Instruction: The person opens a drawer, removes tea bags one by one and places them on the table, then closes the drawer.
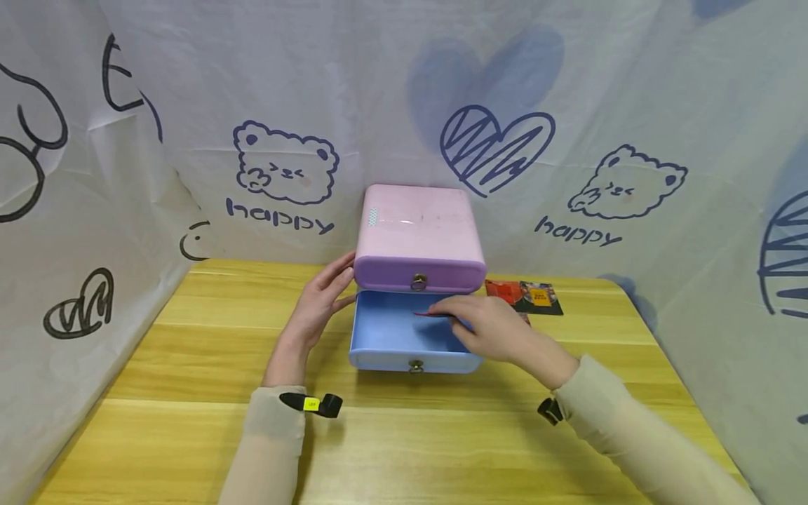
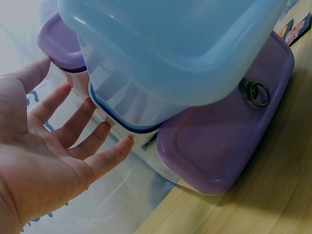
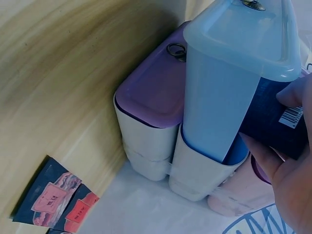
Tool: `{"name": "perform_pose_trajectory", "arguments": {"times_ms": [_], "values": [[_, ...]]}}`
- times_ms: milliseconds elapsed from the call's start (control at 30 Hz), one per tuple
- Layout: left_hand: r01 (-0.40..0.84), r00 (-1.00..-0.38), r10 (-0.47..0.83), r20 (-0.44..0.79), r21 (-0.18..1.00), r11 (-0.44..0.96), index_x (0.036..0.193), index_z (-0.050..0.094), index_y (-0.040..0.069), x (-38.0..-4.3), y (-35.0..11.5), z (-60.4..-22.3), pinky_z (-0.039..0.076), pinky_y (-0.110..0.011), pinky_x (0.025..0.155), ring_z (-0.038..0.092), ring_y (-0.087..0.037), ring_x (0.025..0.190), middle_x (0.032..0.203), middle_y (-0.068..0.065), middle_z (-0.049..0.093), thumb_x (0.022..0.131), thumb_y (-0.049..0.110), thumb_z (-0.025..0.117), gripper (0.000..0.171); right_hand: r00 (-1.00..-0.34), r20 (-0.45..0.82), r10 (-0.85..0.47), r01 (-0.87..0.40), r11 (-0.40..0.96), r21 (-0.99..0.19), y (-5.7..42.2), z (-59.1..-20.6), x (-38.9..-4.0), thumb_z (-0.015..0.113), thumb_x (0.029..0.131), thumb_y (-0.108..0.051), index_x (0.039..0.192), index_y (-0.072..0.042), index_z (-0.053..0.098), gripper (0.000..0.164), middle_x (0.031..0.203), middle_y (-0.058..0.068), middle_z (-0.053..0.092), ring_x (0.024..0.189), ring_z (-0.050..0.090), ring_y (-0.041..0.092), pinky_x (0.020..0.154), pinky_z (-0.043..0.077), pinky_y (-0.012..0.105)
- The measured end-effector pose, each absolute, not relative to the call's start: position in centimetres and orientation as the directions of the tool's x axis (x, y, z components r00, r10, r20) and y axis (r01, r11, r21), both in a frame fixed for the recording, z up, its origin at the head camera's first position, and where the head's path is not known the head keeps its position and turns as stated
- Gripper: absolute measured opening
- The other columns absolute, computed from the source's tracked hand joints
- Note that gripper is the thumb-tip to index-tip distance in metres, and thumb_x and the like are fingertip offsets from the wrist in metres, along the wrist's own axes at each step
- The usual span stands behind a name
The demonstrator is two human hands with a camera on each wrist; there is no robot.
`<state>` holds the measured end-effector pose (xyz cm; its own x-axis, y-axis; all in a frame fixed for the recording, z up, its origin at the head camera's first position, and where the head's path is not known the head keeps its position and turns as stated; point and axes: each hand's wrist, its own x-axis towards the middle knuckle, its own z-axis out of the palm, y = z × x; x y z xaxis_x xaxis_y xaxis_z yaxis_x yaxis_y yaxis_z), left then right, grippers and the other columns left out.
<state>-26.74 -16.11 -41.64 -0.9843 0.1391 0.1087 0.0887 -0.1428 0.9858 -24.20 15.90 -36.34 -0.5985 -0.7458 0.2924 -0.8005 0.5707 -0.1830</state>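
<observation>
Out front, the blue drawer [image 1: 379,360] stood pulled open, and there, over it, was the dark packet [image 3: 270,114], pinched between the right hand's [image 1: 492,322] thumb and fingers, jutting leftward from the grip; how deep, hard to tell! The left hand [image 1: 315,301], farther off, fingers spread, touched the cabinet's [image 1: 423,217] left side. Above the drawer's back, the purple front [image 1: 385,273] blocked the way; other packets [image 1: 536,298] lay rightward on the table [image 1: 410,449].

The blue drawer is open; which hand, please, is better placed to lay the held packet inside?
Probably the right hand: it pinches the packet at the blue drawer, while the empty left hand is beside the cabinet.
</observation>
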Motion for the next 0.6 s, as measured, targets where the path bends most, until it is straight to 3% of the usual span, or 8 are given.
{"name": "perform_pose_trajectory", "arguments": {"times_ms": [267,500,600], "values": [[0.087,-0.985,0.133,0.107,0.985,-0.146,0.160,0.043,0.013,-26.8,-16.1,-41.8,0.044,-0.056,0.114,0.039,-0.028,0.148,0.163,-0.009,0.042,0.108,0.032,0.058,0.057,-0.538,0.429,-0.726,-0.838,0.515,-0.180,17.0,-37.1,-23.9,0.067,0.091,0.000,0.131,-0.010,0.072,0.042,0.129,0.002,0.073,0.116,0.070,0.022,0.090,0.061,0.042],[0.086,-0.985,0.133,0.106,0.986,-0.145,0.160,0.043,0.014,-26.7,-16.0,-41.7,0.044,-0.056,0.114,0.040,-0.029,0.148,0.163,-0.009,0.042,0.108,0.033,0.058,0.057,-0.418,0.614,-0.669,-0.886,0.449,-0.115,17.8,-37.9,-23.5,0.064,0.085,0.004,0.130,-0.007,0.071,0.046,0.128,0.006,0.073,0.116,0.070,0.026,0.092,0.061,0.046],[0.088,-0.985,0.133,0.108,0.985,-0.145,0.160,0.043,0.013,-26.7,-16.1,-41.7,0.044,-0.056,0.114,0.039,-0.029,0.148,0.163,-0.009,0.042,0.108,0.033,0.057,0.057,-0.377,0.674,-0.635,-0.900,0.424,-0.103,18.0,-38.2,-23.4,0.061,0.085,0.006,0.128,-0.005,0.072,0.046,0.127,0.008,0.073,0.116,0.070,0.028,0.097,0.059,0.043]]}}
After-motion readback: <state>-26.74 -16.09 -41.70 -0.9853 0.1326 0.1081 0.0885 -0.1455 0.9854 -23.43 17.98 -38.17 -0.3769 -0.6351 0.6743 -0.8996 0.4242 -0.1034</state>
